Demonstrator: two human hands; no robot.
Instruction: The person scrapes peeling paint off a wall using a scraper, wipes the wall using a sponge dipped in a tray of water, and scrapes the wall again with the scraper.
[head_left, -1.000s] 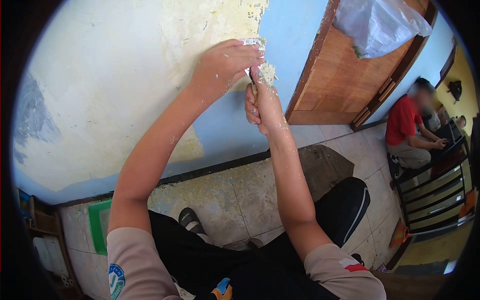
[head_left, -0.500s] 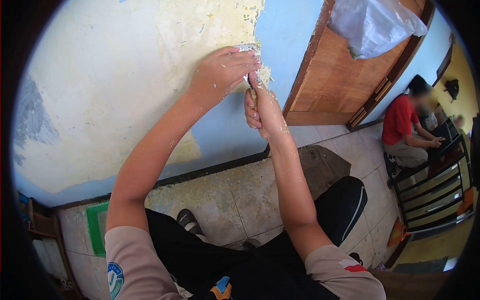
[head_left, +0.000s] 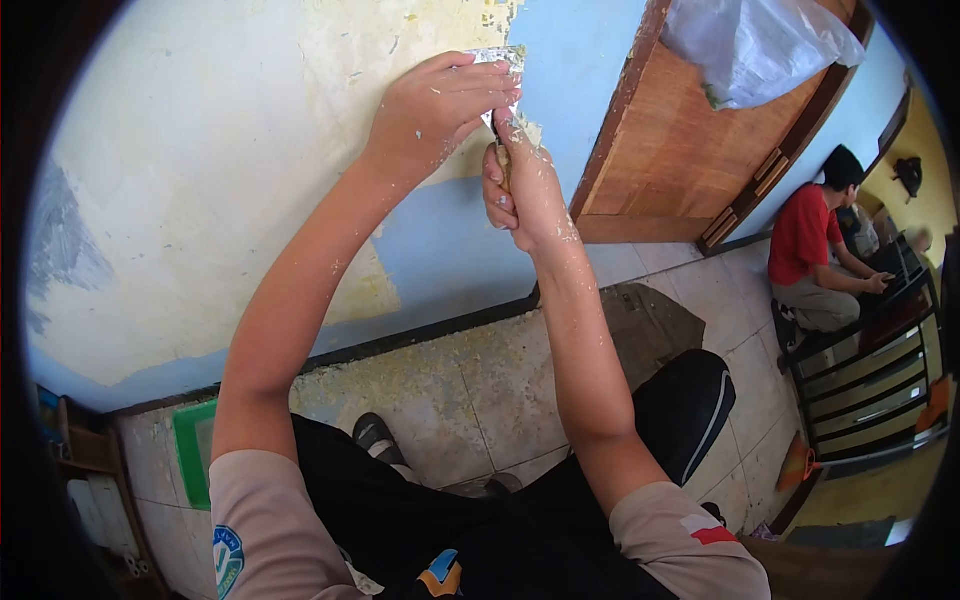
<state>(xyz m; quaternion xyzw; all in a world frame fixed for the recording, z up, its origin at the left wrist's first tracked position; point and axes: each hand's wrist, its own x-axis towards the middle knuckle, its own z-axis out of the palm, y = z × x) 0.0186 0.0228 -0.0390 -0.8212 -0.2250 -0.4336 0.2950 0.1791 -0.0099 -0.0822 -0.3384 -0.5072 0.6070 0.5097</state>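
My right hand (head_left: 525, 195) is wrapped around the wooden handle of a scraper (head_left: 510, 55). The scraper's wide metal blade lies against the wall (head_left: 250, 150), at the border between cream patches and blue paint. With its fingers stretched out flat, my left hand (head_left: 430, 110) presses on the blade and covers much of it. Pale paint flakes stick to both hands and forearms. Just below the blade, a ragged cream patch shows beside the blue paint. My right fingers hide part of the handle.
A wooden door (head_left: 665, 150) with a plastic bag (head_left: 755, 50) hanging by it stands to the right. A person in red (head_left: 800, 235) sits near a black chair (head_left: 870, 390). Flakes litter the floor tiles (head_left: 430, 400); a green container (head_left: 190, 455) stands left, cardboard (head_left: 650, 325) lies right.
Both hands and the scraper have moved up along the wall, with the blade edge now higher. The seated person's head has turned.
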